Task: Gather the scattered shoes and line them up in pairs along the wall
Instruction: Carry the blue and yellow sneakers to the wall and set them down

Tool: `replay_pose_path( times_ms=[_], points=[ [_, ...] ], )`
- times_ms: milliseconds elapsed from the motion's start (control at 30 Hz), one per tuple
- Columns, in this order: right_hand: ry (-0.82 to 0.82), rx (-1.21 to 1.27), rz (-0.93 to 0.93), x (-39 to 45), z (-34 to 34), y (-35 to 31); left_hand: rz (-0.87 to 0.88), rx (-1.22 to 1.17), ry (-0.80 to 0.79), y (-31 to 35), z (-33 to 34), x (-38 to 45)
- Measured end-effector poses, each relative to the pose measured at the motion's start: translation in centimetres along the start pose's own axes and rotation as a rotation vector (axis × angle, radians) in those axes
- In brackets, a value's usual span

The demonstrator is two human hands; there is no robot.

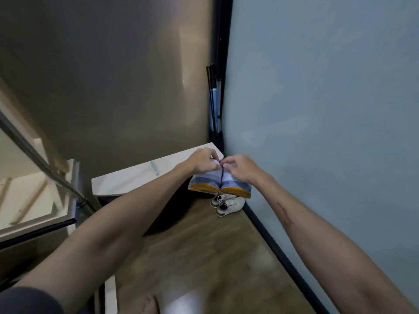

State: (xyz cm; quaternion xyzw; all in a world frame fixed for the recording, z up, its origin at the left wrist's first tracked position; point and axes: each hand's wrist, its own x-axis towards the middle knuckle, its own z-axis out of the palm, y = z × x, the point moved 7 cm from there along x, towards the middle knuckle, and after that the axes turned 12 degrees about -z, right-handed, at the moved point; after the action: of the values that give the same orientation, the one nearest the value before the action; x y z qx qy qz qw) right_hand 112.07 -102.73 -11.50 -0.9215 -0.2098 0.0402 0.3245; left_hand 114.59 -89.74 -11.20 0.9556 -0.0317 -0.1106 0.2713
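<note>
A: Both arms are reaching forward toward the corner. The left hand [202,160] is curling its fingers over the top of the left blue-grey shoe [205,181]; the right hand [238,168] is doing the same on the right blue-grey shoe [235,185].

B: Grip state?

A: Fingers on both hands are bending tightly, pinching each shoe's upper edge. The two shoes are pressing side by side, yellow-orange soles facing the camera, and are hanging above the floor [192,250].

B: Position against the wall?

A: The pair is sitting just beside the blue-grey wall [317,109], near the corner. Below it, a pair of white sneakers [227,203] with dark heel patches is lying on the floor, one shoe touching the other, close to the black baseboard [278,250].

B: Any brand or writing?

A: A faint mark is showing on the nearer white sneaker's side, too blurred to read. Nothing legible on the blue-grey pair.

B: Surroundings?

A: A pale board [145,175] is lying behind the left hand, with a small light cylinder [154,168] resting on it. Thin dark rods [213,98] are standing in the corner. A bare foot [150,303] is showing at the bottom edge.
</note>
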Motion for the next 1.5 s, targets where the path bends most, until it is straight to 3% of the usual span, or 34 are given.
replay_pose_path(
  times_ms=[167,533,800,1033,1167,1367,1500],
  points=[
    [-0.096,-0.039,0.173,4.7,1.0,4.5,0.118,0.074,-0.229,-0.4,1.4,9.0],
    [0.074,-0.073,0.564,10.0,1.4,15.2,0.387,0.192,-0.516,2.4,7.3,21.9],
    [0.146,-0.075,0.592,10.7,3.0,25.2,0.459,0.223,-0.47,2.9,15.6,28.9],
    [0.188,-0.137,0.647,10.4,10.9,35.3,0.566,0.192,-0.454,-0.6,27.3,34.5],
    [0.308,-0.238,0.62,10.9,17.3,42.4,0.514,-0.034,-0.563,-5.0,36.1,39.1],
    [0.337,-0.126,0.762,10.5,27.0,53.5,0.372,-0.105,-0.571,-10.6,48.2,46.0],
    [0.395,-0.172,0.803,9.8,32.0,58.6,0.471,-0.078,-0.604,-13.5,54.6,47.6]
  ],
)
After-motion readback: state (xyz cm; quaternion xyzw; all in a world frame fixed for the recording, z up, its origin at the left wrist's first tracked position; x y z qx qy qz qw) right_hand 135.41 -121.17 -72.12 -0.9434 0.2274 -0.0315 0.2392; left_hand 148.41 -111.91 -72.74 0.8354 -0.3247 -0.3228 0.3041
